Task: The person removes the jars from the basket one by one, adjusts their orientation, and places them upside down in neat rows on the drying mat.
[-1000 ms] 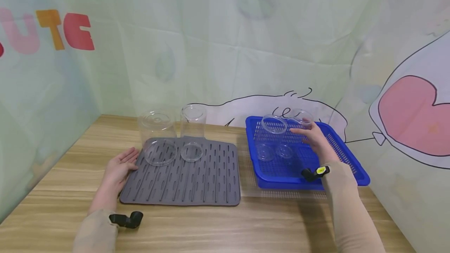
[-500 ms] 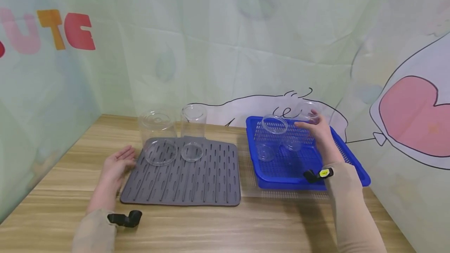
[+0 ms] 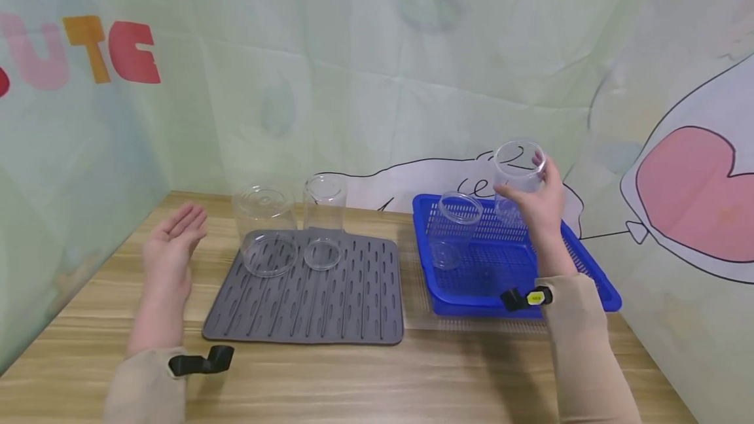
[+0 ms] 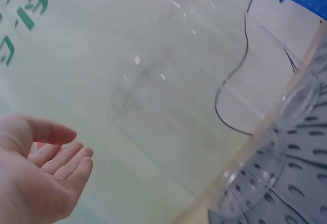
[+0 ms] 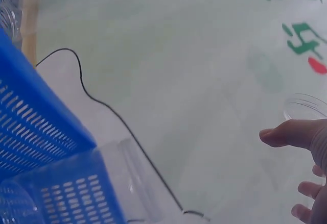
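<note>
My right hand [image 3: 543,205] grips a clear plastic cup [image 3: 512,175] by its side, thumb on the left, above the back of the blue basket [image 3: 483,300]. Only the rim of that cup shows beside the thumb in the right wrist view. Another clear cup [image 3: 458,231] stands inside the basket, leaning a little. To the left of the grey drying mat [image 3: 353,306], my left hand [image 3: 173,244] is raised with fingers extended and holds nothing; the left wrist view shows its palm. A wide clear container [image 3: 265,231] and a narrower clear cup [image 3: 325,218] stand side by side on the mat's back left.
Basket and mat lie on a wooden table [image 3: 330,378] with a gap between them. Behind the table hangs a printed cloth backdrop [image 3: 365,84], which also closes off both sides. Wrist cameras [image 3: 200,362] are strapped over both sleeves.
My right hand has lifted the clear cup up out of the basket. My left hand has moved up and left, away from the mat's edge.
</note>
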### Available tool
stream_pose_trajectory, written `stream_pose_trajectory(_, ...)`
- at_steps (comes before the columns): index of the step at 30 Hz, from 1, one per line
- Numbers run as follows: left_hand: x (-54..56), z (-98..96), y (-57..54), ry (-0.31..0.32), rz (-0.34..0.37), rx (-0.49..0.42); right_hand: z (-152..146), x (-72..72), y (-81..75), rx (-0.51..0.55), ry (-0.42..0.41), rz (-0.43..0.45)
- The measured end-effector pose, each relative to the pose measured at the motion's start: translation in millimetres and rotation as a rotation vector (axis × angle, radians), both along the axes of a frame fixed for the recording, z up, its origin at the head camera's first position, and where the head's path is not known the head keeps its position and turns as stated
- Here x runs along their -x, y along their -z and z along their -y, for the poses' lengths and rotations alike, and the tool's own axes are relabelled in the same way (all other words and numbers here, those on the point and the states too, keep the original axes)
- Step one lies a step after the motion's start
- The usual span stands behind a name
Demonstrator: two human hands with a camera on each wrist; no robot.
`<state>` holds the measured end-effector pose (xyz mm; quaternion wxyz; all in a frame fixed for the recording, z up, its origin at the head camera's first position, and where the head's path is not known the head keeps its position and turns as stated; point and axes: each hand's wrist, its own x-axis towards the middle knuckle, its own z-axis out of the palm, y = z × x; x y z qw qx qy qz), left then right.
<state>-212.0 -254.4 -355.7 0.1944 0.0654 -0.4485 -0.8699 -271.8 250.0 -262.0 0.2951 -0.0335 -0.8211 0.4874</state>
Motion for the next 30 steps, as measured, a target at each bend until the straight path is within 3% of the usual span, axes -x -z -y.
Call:
stream_pose_trajectory(3,-5.3,-9.1,-12.0,0.004,-0.105,0.023,11.6,-5.8,-6.2,-0.064,0.017,-0.111)
stream_pose_trajectory(7,-13.1,-22.2,-26.7,0.038,-0.176,0.173,30.9,-13.3,-11.5,-0.146,0.012,-0.247)
stream_pose_trajectory(14,-25.0,-50.1,-47.5,0.151,-0.160,0.469,74.7,-29.5,-9.0,-0.340,-0.036,-0.308)
stream_pose_trajectory(19,-29.5,-69.0,-52.2,0.233,-0.144,0.590,102.8,-41.7,0.9,-0.454,-0.074,-0.330)
stream_pose_trajectory(26,-31.0,-91.7,-54.5,0.336,-0.168,0.667,128.6,-58.3,17.8,-0.598,-0.114,-0.392)
stream_pose_trajectory(30,-30.3,-104.2,-49.8,0.390,-0.188,0.727,143.0,-63.7,28.1,-0.681,-0.143,-0.449)
